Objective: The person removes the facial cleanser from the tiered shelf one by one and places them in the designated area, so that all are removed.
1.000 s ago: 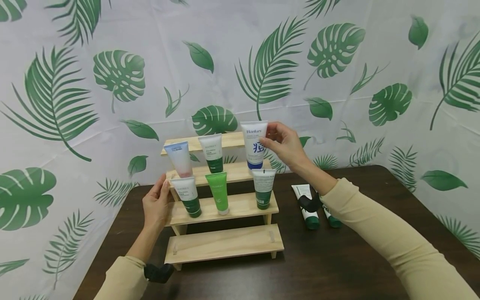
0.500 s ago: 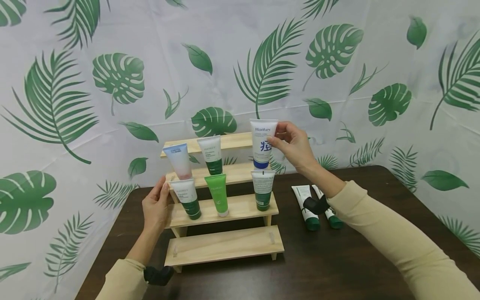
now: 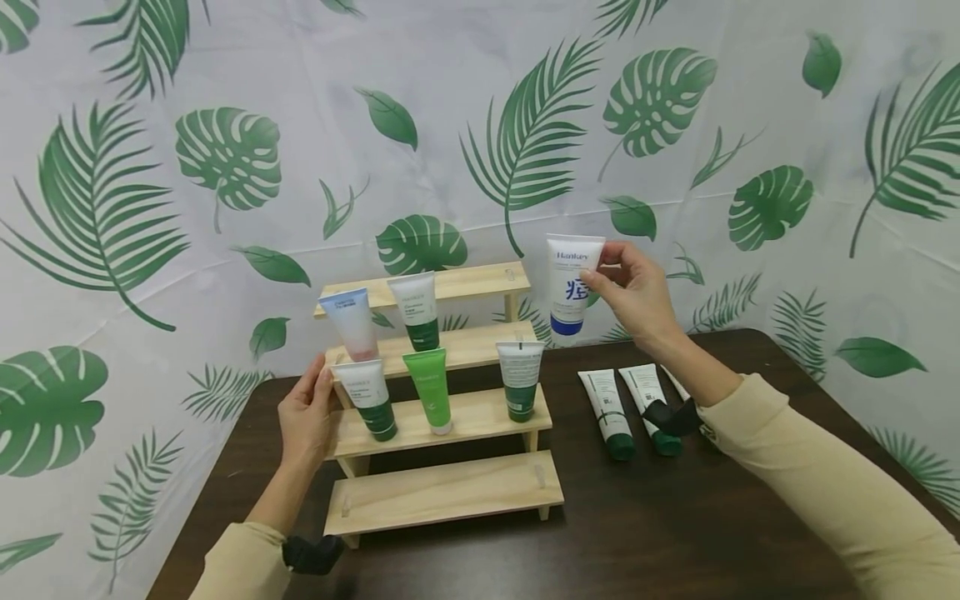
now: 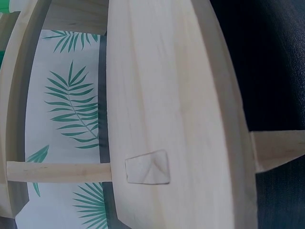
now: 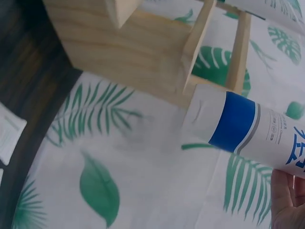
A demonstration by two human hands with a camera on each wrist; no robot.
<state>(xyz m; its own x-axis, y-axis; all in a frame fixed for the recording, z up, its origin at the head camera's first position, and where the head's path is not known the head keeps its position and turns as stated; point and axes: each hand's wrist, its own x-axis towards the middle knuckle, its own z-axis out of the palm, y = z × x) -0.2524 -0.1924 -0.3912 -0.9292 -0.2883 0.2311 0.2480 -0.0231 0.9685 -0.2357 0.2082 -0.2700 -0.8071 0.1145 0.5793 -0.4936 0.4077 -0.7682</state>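
Observation:
My right hand pinches the upper edge of a white cosmetic tube with a blue band, held upright in the air right of the stepped wooden rack. In the right wrist view, its white cap points toward the rack. At the rack's left end, my left hand grips the frame. The upper-middle tier bears a pale blue-pink tube and a white-green tube. One tier lower stand another white-green tube, a bright green tube and a white-green tube showing small print.
On the dark table, right of the rack, lie white tubes with green caps, one partly behind the right forearm. A leaf-patterned cloth hangs behind. Nothing stands on the rack's top and bottom tiers.
My right hand has carried the white-blue tube rightward, from in front of the rack's right end to beside it. My left hand keeps its place on the rack.

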